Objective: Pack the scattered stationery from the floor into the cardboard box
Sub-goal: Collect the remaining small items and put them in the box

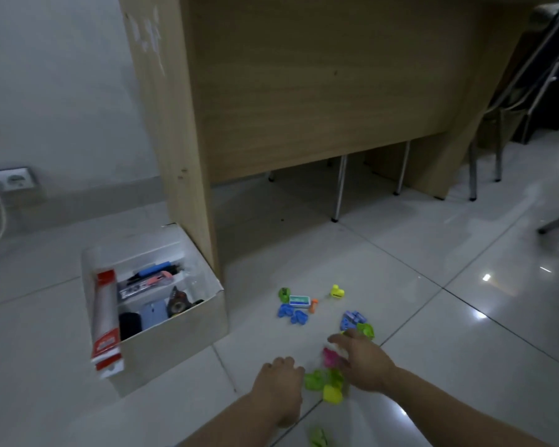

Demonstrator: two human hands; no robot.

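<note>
Stationery (296,312) is best scooped together: the right hand (363,361) grips a pink piece (329,358), the left hand (279,374) curls beside green pieces (313,380), its hold unclear, before the cardboard box (175,343).

no readable text, print on red package (105,317) blurred

1 camera, worn on the head, faces forward and down at the tiled floor (433,285). both forearms enter from the bottom edge, so the left hand (279,379) and the right hand (365,362), gripping a pink piece (330,357), lie nearest the lens at lower centre. the cardboard box (175,343) sits farther off at centre left, the desk panel (304,91) across the top.
</note>
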